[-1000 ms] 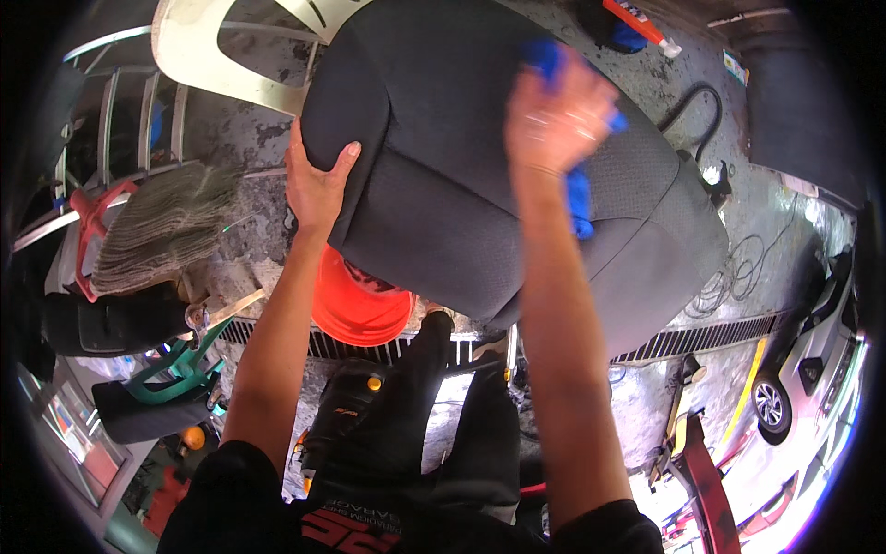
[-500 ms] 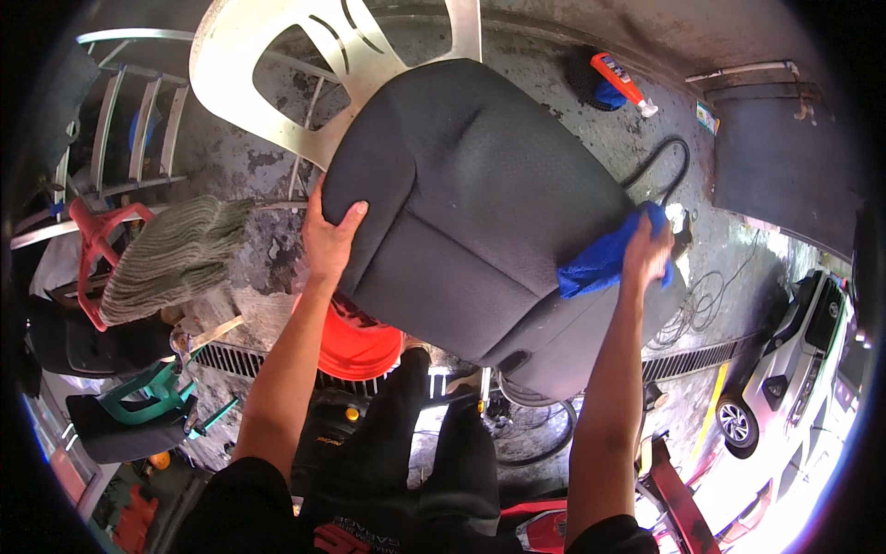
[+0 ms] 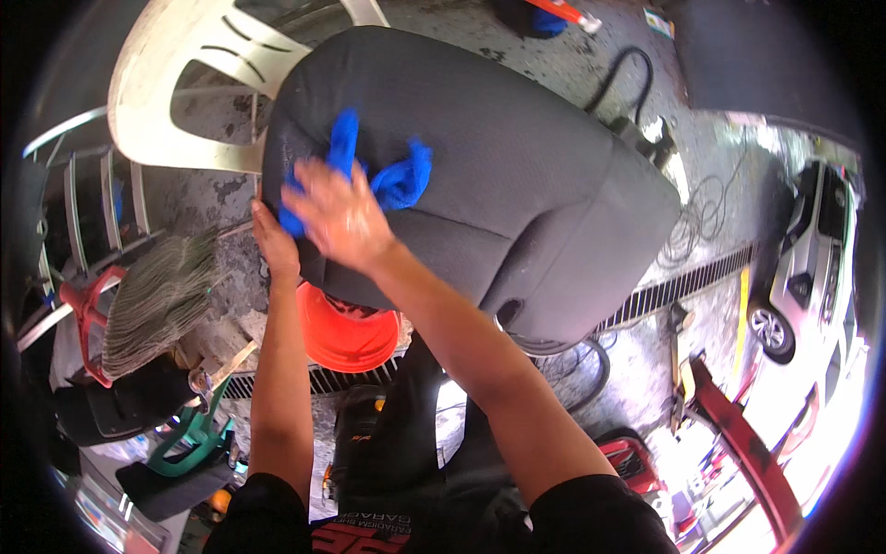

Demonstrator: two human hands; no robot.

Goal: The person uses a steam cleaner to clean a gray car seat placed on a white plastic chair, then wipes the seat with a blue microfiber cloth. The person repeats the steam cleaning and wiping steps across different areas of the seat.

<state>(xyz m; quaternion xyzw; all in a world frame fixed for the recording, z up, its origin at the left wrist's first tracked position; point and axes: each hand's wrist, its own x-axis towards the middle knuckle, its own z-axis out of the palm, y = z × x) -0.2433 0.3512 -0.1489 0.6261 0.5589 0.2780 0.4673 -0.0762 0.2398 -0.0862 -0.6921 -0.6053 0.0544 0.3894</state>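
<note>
A dark grey fabric car seat [image 3: 461, 138] lies across the view in front of me, its left end against a white plastic chair [image 3: 138, 120]. My right hand [image 3: 340, 214] presses a bunched blue cloth [image 3: 403, 175] onto the left part of the seat fabric. Loose ends of that cloth stick out past the fingers, which are slightly blurred. At the seat's lower left edge, my left hand [image 3: 275, 242] holds on, its fingers partly hidden beside the edge. The two hands are close together, with the right one over the fabric.
A red bucket [image 3: 346, 337] stands below the seat near my legs. To the left are a grey-green mop head [image 3: 161, 305] and a metal ladder [image 3: 106, 198]. A black hose [image 3: 637, 65] lies beyond the seat. A floor grate [image 3: 678, 286] and a silver car [image 3: 798, 268] are at right.
My right hand has swept the blue cloth from the seat's right side across to its left. My left hand stays at the left edge. The whole view has shifted and turned slightly.
</note>
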